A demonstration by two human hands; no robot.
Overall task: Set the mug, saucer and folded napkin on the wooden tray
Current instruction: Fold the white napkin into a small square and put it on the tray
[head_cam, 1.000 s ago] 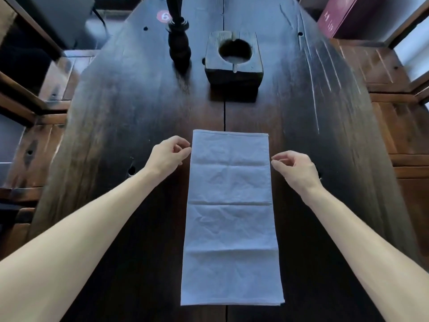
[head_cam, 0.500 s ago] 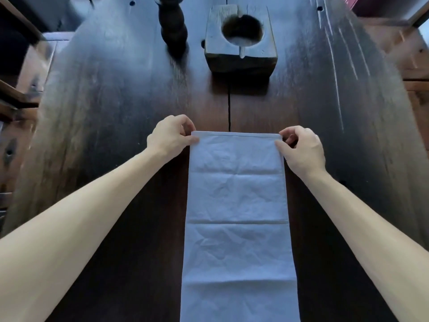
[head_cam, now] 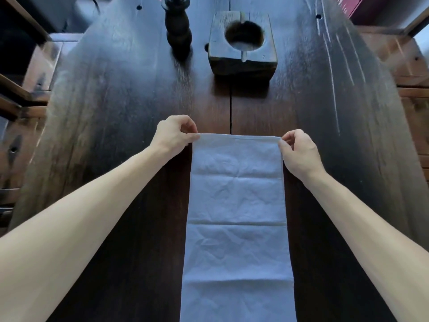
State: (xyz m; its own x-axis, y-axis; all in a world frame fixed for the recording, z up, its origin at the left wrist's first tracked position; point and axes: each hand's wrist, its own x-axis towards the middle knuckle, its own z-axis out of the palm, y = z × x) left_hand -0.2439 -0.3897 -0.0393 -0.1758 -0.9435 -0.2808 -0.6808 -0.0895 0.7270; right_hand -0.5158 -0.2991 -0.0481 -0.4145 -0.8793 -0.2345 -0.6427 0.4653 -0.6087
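A pale blue napkin (head_cam: 236, 205) lies as a long creased strip down the middle of the dark wooden table (head_cam: 111, 101), its near end running out of the bottom of the head view. My left hand (head_cam: 174, 134) pinches the far left corner of the napkin. My right hand (head_cam: 299, 152) pinches the far right corner. The far edge looks slightly raised between the two hands. No mug, saucer or tray is in view.
A dark square wooden block (head_cam: 242, 43) with a round hole stands beyond the napkin. To its left rises a turned black wooden post (head_cam: 177, 26). Wooden chairs flank the table on the left (head_cam: 25, 94) and right (head_cam: 413, 73).
Both hands moved from the napkin's sides up to its far corners and closed on them. The camera has shifted forward, so the near end of the napkin has left the view.
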